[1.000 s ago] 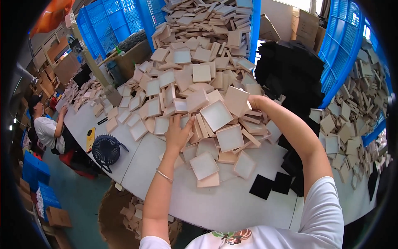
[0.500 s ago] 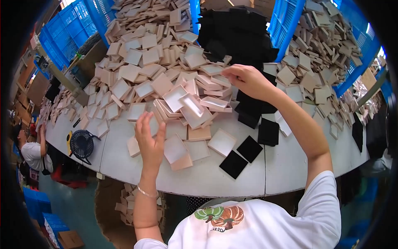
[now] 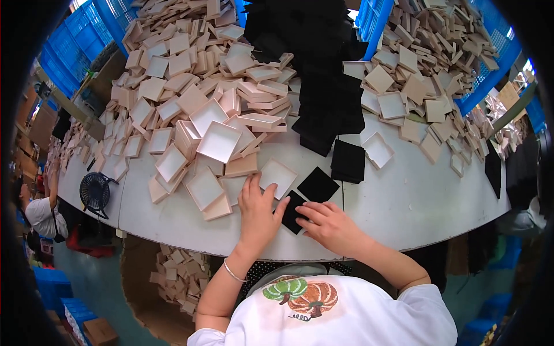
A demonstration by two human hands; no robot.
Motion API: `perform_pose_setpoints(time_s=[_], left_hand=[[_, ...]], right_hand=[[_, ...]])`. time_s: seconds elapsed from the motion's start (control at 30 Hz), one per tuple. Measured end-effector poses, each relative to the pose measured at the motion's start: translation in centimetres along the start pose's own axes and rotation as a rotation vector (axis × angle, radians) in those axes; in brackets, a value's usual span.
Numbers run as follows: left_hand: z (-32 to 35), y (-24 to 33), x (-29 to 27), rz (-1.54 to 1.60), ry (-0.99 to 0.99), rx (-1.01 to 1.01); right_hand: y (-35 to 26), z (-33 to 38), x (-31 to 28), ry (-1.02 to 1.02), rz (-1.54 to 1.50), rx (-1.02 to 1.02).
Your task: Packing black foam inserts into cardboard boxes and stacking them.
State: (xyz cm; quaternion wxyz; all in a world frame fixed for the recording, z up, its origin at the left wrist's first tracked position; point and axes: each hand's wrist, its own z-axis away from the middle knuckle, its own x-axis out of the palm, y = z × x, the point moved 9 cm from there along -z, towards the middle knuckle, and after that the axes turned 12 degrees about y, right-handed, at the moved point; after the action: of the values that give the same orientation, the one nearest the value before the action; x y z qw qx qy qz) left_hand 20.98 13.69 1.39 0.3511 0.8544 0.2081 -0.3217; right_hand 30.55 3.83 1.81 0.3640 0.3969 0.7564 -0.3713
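Note:
My left hand [image 3: 257,214] lies flat on the white table [image 3: 404,202] near its front edge. Its fingertips touch the left side of a shallow white-lined square tray [image 3: 279,176]. My right hand [image 3: 332,228] is beside it, fingers pinching a black square pad [image 3: 292,211] that sits between the two hands, with my left thumb against it. A second black pad [image 3: 318,184] lies just beyond, and a small stack of black pads [image 3: 348,161] stands farther back.
A big heap of beige and pink square trays [image 3: 196,104] fills the left of the table, black pads [image 3: 311,57] the middle, and more trays [image 3: 415,69] the right. A small black fan [image 3: 95,191] stands left. A carton of trays [image 3: 173,277] sits below. Another person [image 3: 40,214] works far left.
Both hands have come back from the heap to the table's front edge. The left hand has dropped flat by a white tray, and the right hand now rests on a black pad.

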Motion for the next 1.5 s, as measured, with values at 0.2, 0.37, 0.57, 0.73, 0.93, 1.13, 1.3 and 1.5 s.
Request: perform_pose_setpoints(time_s=[0.2, 0.37, 0.57, 0.73, 0.93, 1.13, 1.3, 1.5], left_hand=[[0.5, -1.8, 0.7, 0.031, -0.046, -0.089], [3.7, -1.7, -2.0, 0.081, -0.062, -0.065], [6.5, 2.3, -0.9, 0.290, -0.218, -0.011], [6.8, 1.3, -0.2, 0.607, -0.145, -0.147], [5.5, 2.4, 0.3, 0.589, -0.294, 0.026], [6.1, 4.9, 0.7, 0.190, -0.480, 0.338], [6.2, 6.2, 1.4, 0.103, -0.494, 0.355], [7.3, 6.4, 0.2, 0.028, -0.391, 0.328]], right_hand=[[-0.6, 0.9, 0.4, 0.021, 0.116, -0.195], [-1.2, 2.1, -7.3, 0.443, -0.035, -0.094], [-4.7, 1.1, -5.2, 0.195, 0.147, -0.181], [-5.0, 2.3, -1.1, 0.076, 0.117, -0.203], [-4.1, 2.2, -0.5, 0.025, 0.137, -0.205], [8.8, 2.3, -8.9, 0.524, -0.106, 0.387], [20.0, 5.8, -8.8, 0.249, 0.566, 0.490], [19.9, 9.3, -12.8, 0.562, 0.195, 0.847]])
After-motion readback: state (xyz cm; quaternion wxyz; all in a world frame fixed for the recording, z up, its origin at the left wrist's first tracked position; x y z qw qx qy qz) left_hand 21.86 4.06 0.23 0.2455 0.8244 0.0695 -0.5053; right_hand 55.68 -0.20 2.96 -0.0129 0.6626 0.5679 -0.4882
